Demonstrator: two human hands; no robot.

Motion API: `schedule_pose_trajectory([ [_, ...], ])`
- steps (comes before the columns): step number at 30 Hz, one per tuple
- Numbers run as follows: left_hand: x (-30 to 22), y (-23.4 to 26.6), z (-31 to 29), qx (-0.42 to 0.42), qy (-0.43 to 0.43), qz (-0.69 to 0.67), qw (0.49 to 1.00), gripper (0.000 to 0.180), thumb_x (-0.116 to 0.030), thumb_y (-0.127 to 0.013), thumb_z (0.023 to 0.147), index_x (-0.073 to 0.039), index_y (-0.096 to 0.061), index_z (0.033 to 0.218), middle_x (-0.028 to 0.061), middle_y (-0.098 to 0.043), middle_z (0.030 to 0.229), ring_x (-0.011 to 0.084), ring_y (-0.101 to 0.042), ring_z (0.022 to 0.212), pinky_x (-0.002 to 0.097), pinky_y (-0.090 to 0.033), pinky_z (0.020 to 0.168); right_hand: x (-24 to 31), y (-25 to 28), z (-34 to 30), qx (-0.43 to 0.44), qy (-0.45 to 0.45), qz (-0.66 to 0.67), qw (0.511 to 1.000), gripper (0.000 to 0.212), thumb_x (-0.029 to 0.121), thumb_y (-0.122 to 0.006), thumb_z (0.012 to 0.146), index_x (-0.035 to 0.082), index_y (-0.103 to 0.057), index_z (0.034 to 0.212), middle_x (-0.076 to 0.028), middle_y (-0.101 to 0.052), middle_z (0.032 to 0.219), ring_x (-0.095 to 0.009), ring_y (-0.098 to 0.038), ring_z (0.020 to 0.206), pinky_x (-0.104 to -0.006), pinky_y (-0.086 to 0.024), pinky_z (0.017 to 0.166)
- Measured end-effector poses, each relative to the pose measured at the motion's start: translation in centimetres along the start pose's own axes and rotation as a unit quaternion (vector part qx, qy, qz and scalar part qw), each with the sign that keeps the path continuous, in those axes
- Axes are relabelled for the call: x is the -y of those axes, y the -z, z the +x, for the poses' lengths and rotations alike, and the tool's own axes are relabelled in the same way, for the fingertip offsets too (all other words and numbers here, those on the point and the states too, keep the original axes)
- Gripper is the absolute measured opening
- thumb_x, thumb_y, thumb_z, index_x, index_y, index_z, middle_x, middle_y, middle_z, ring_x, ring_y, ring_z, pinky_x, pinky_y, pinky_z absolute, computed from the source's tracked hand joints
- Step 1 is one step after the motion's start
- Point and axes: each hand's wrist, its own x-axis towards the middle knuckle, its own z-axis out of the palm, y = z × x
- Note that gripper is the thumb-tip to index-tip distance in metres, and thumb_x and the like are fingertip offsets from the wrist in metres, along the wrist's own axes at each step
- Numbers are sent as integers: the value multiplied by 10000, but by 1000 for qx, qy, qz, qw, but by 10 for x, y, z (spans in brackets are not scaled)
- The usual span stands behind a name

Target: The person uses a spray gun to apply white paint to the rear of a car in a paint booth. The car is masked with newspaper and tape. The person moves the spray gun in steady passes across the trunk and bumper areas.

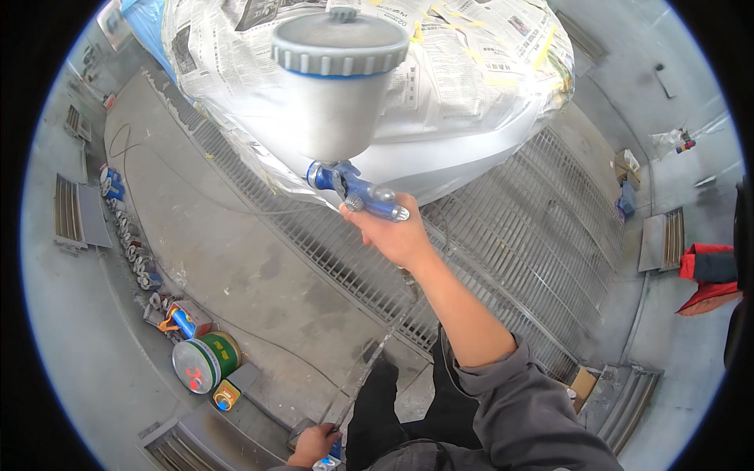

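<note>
My right hand is wrapped round the grip of a blue spray gun with a large grey paint cup on top. The cup hides part of a white bumper, whose surroundings are masked with newspaper and yellow tape. From below the grip, an air hose runs down to my left hand, low by my left leg, with its fingers closed round it. A blue and silver object shows beside that hand; its kind is unclear.
Metal floor grating lies under and right of the car. Along the left wall stand a green and white paint drum, a small yellow can and several spray guns. A thin hose trails over the floor. Red and dark cloth hangs at right.
</note>
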Motion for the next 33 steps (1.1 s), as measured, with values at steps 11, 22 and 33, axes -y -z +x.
schedule_pose_trajectory([
  [11, -48, -12, 38, 33, -78, -12, 996, 302, -385, -732, 949, -103, -754, 1058, 207, -731, 930, 443, -699, 889, 510, -562, 766, -40, 112, -29, -160, -35, -32, 986, 264, 259, -853, 907, 11, -761, 904, 20, -640, 665, -68, -577, 548, -255, -474, 497],
  [22, -149, -46, 61, 75, -35, -14, 996, 299, -375, -733, 954, -80, -730, 1003, 178, -738, 851, 400, -720, 860, 502, -559, 751, -51, 288, -61, -279, -17, -21, 960, 245, 240, -823, 926, 5, -756, 915, -19, -703, 745, -77, -586, 522, -255, -465, 476],
  [33, -198, -122, 52, -75, -177, 87, 978, 363, -334, -602, 1038, -52, -696, 1247, 234, -745, 974, 432, -726, 849, 537, -568, 746, -66, 466, -51, -357, -62, 121, 924, 246, 275, -790, 965, 41, -719, 939, -37, -693, 795, -105, -559, 493, -274, -425, 428],
])
